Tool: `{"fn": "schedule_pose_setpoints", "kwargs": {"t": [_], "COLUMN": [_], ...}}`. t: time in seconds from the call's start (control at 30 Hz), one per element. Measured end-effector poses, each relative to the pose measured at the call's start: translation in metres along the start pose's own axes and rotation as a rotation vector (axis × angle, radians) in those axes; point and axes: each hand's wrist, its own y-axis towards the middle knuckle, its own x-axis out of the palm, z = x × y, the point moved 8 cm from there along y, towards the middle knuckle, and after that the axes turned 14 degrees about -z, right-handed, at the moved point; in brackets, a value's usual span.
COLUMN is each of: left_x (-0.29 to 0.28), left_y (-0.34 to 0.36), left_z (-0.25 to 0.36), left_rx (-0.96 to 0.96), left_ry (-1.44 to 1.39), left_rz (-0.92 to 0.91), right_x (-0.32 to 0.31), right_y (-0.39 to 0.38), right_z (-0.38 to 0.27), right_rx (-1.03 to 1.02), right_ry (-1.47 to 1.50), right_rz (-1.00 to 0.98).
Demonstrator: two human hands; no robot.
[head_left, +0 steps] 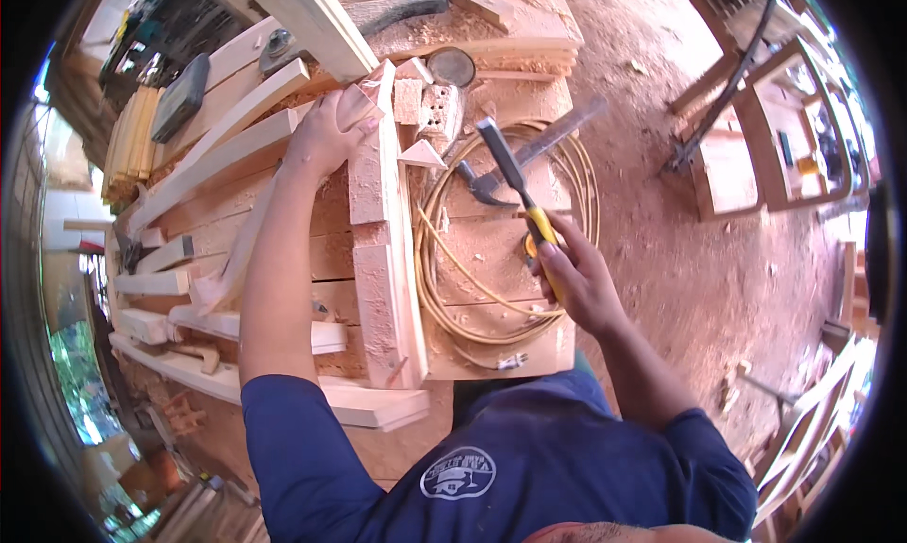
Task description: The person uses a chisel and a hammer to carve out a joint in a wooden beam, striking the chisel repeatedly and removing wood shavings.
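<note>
Now, left fingers spread on timber, right fingers clasping chisel, tin, contents unclear

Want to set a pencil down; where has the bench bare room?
Inside the cord coil, a small patch lies below the hammer, left of the tape measure. A second patch lies right of the outlet box, above the coil. Crowded: left of the coil, with timbers and the left hand.

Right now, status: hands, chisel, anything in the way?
Left hand on notched timber. Right hand gripping chisel, clear of timber. Coiled cable beneath chisel.
</note>
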Motion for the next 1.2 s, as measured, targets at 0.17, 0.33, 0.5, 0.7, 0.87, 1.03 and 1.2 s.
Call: {"fn": "schedule_pose_setpoints", "kwargs": {"t": [0.17,0.33,0.5,0.7,0.87,1.03,1.2], "left_x": [-0.003,-0.004,0.0,0.001,0.0,-0.002,-0.003], "left_y": [0.006,0.007,0.009,0.01,0.009,0.01,0.011], "left_z": [0.006,0.009,-0.003,-0.002,-0.001,0.002,0.003], "left_rx": [-0.034,-0.046,-0.035,-0.05,-0.047,-0.047,-0.023], "left_ry": [-0.118,-0.092,-0.06,-0.067,-0.084,-0.088,-0.095], "left_rz": [-0.047,-0.049,0.001,-0.007,0.027,0.03,0.036], "right_x": [0.061,0.081,0.085,0.082,0.081,0.087,0.092], "right_y": [0.055,0.089,0.099,0.107,0.106,0.103,0.102], "right_z": [-0.034,-0.014,-0.015,-0.019,-0.035,-0.047,-0.062], "right_rx": [-0.051,-0.071,-0.062,-0.04,-0.05,-0.144,-0.091], "right_ry": [-0.079,-0.099,-0.191,-0.218,-0.303,-0.386,-0.433], "right_rz": [-0.061,-0.032,-0.057,-0.058,-0.056,0.002,0.031]}}
